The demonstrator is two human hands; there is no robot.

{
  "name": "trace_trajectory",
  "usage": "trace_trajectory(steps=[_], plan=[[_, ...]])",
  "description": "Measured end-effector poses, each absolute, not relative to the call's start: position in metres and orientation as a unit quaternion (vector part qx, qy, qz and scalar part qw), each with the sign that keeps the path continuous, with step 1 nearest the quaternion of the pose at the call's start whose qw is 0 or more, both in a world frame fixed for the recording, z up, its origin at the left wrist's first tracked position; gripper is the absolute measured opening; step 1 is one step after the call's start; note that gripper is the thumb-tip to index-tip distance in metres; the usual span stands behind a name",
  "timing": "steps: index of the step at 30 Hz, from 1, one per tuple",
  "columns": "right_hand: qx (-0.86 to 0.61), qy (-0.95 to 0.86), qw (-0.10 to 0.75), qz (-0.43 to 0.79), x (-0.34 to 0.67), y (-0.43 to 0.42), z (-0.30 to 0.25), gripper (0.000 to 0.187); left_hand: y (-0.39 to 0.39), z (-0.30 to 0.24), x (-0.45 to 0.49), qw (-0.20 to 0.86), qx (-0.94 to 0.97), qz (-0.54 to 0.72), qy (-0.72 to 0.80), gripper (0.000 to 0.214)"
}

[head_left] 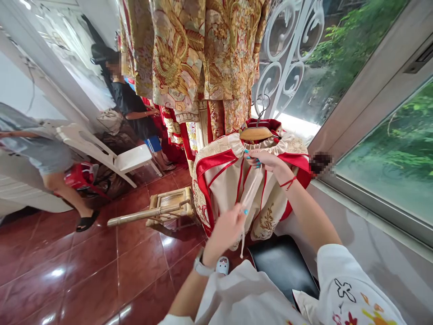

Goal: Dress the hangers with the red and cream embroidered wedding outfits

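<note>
A cream and red embroidered garment (225,180) hangs in front of me on a wooden hanger (256,134). Its gathered cream collar faces me. My right hand (265,160), with blue nails and a red string bracelet, is closed at the front of this collar, on the upper part of a white cord (252,189). Lower down and to the left, my left hand (228,228) is slightly blurred, its fingers closed round the same cord. The loose end dangles below it. Between my two hands the cord runs at a slant, looking taut.
Gold embroidered garments (182,54) hang above. A bamboo chair (169,205) stands left of the garment, and a black seat (282,259) is close below. Farther left are a white chair (133,158) and two people (133,99). A window (382,135) lines the right side.
</note>
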State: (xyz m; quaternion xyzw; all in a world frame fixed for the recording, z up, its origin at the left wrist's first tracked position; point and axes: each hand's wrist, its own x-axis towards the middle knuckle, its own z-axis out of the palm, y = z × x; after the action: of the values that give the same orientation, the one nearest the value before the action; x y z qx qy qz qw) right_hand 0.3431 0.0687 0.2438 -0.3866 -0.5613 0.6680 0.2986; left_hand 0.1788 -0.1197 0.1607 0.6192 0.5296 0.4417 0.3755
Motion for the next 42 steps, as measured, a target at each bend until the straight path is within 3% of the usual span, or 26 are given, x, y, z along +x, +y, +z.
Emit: trace_trajectory(steps=[3,5,7,13,17,20,23,27,30,33,37,42], plan=[[-0.402,-0.574,0.293,0.650,0.342,0.070,0.244,0.041,-0.062,0.199,0.142,0.116,0.661,0.495,0.552,0.032],[-0.408,-0.579,0.289,0.644,0.340,0.072,0.243,0.039,-0.013,0.229,0.126,0.017,0.651,0.520,0.553,0.026],[-0.413,-0.582,0.278,0.643,0.340,0.075,0.241,0.036,0.035,0.256,0.122,0.037,0.686,0.488,0.539,0.016],[-0.424,-0.591,0.247,0.640,0.343,0.087,0.236,0.032,0.117,0.287,0.129,0.220,0.754,0.240,0.570,0.053],[-0.406,-0.622,0.217,0.633,0.344,0.086,0.238,0.029,0.134,0.285,0.120,0.327,0.763,0.213,0.516,0.050],[-0.433,-0.625,0.206,0.617,0.342,0.080,0.240,0.028,0.134,0.272,0.120,0.359,0.755,0.278,0.473,0.044],[-0.465,-0.605,0.206,0.613,0.342,0.078,0.247,0.029,0.126,0.254,0.129,0.297,0.736,0.410,0.449,0.048],[-0.449,-0.590,0.194,0.642,0.349,0.082,0.270,0.032,0.113,0.229,0.146,0.089,0.657,0.576,0.478,0.043],[-0.422,-0.596,0.183,0.658,0.356,0.079,0.276,0.034,0.102,0.214,0.160,-0.019,0.613,0.594,0.521,0.036],[-0.431,-0.582,0.187,0.664,0.359,0.068,0.257,0.032,0.087,0.209,0.163,-0.047,0.639,0.559,0.526,0.029],[-0.429,-0.560,0.209,0.677,0.361,0.059,0.227,0.030,0.072,0.207,0.125,0.030,0.708,0.518,0.478,0.028],[-0.369,-0.559,0.221,0.709,0.364,0.060,0.217,0.033,0.074,0.178,0.045,0.286,0.662,0.499,0.480,0.037]])
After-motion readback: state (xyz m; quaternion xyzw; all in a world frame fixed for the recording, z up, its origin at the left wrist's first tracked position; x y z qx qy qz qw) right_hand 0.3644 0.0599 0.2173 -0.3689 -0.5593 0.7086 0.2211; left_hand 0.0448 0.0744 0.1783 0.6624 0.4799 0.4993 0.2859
